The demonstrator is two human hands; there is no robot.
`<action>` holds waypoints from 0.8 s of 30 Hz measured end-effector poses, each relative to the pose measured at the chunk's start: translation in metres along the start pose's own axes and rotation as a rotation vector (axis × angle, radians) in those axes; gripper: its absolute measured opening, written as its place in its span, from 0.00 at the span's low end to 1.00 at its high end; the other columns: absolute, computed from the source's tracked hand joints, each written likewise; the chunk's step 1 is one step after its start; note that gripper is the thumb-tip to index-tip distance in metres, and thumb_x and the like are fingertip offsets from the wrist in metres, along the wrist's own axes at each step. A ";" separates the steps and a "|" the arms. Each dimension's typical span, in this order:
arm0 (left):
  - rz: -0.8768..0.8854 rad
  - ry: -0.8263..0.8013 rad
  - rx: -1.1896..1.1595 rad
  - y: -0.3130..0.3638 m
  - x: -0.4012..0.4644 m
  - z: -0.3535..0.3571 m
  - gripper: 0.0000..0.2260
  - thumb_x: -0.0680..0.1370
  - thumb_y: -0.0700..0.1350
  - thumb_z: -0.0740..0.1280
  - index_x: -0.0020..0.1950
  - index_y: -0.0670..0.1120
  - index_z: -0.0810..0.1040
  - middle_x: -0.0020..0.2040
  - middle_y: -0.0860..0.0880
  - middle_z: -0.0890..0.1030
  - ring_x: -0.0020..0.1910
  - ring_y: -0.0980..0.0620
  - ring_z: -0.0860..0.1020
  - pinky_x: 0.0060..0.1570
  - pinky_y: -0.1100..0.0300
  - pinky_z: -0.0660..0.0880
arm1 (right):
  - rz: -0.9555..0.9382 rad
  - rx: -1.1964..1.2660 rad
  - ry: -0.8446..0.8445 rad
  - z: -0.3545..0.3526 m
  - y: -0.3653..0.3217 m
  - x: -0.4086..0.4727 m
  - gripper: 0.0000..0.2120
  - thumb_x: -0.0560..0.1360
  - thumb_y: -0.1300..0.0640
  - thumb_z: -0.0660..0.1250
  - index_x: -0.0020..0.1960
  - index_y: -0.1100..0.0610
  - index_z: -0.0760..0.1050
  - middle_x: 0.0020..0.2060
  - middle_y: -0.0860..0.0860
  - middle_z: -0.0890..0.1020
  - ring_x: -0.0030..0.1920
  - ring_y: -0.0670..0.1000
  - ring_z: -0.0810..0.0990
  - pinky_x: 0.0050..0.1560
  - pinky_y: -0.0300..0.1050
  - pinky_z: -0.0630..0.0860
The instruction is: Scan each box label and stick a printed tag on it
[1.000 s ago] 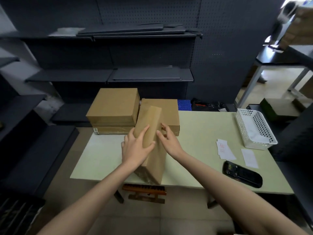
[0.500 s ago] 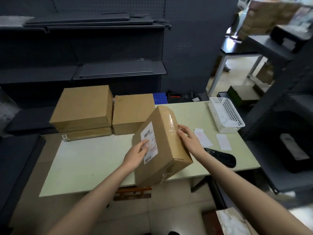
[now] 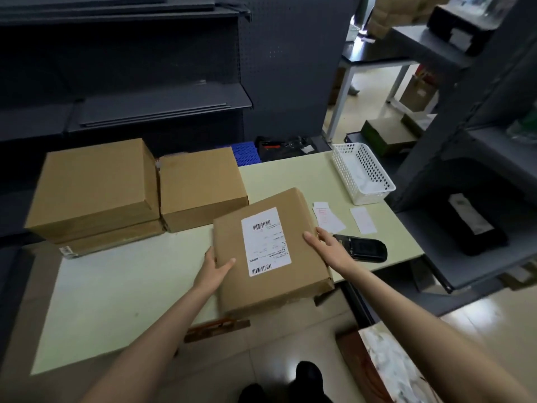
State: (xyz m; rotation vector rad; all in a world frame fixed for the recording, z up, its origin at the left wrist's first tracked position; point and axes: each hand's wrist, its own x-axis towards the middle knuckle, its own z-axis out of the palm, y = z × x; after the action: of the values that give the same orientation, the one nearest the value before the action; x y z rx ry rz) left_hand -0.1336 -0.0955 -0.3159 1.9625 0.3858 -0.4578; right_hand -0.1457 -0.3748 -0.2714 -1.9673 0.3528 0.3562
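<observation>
A flat brown cardboard box (image 3: 270,286) lies label-up at the front edge of the pale green table (image 3: 116,286), its near part hanging past the edge. Its white barcode label (image 3: 266,241) faces me. My left hand (image 3: 213,269) grips the box's left edge, thumb on top. The straight fingers of my right hand (image 3: 328,245) rest against the box's right edge. A black handheld scanner (image 3: 363,250) lies on the table just right of my right hand. Two white printed tags (image 3: 327,218) (image 3: 363,219) lie beyond it.
Two stacked boxes (image 3: 93,184) and another box (image 3: 200,184) stand at the table's back left. A white plastic basket (image 3: 363,173) sits at the back right corner. Dark shelving (image 3: 465,228) stands close on the right. A brown stool (image 3: 218,327) is under the table's front edge.
The box went from standing on edge in both hands to lying flat with its label up. My view swung to the right.
</observation>
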 end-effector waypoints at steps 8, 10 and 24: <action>-0.007 0.010 -0.293 -0.003 -0.002 0.001 0.32 0.77 0.51 0.67 0.76 0.55 0.53 0.73 0.48 0.65 0.65 0.47 0.70 0.61 0.53 0.71 | 0.052 0.143 -0.162 -0.006 0.029 0.030 0.38 0.72 0.31 0.61 0.75 0.51 0.60 0.70 0.47 0.70 0.65 0.48 0.73 0.65 0.52 0.72; 0.007 0.043 -0.364 0.001 -0.004 0.004 0.33 0.77 0.51 0.67 0.76 0.58 0.52 0.73 0.49 0.64 0.66 0.47 0.70 0.61 0.51 0.71 | 0.058 0.138 -0.185 -0.009 0.034 0.039 0.41 0.70 0.28 0.61 0.76 0.49 0.59 0.71 0.45 0.69 0.68 0.47 0.71 0.69 0.54 0.68; 0.048 0.348 -0.226 0.013 -0.019 0.039 0.29 0.75 0.55 0.69 0.70 0.67 0.58 0.66 0.46 0.73 0.59 0.44 0.75 0.58 0.43 0.74 | -0.325 -0.536 -0.111 -0.095 0.102 0.071 0.27 0.75 0.45 0.67 0.71 0.50 0.66 0.66 0.46 0.72 0.66 0.48 0.71 0.65 0.46 0.68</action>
State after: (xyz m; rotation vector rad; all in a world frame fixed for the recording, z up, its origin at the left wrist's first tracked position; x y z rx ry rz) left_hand -0.1498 -0.1379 -0.3114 1.8240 0.5832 -0.0350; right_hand -0.1134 -0.5086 -0.3462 -2.4662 -0.1557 0.3714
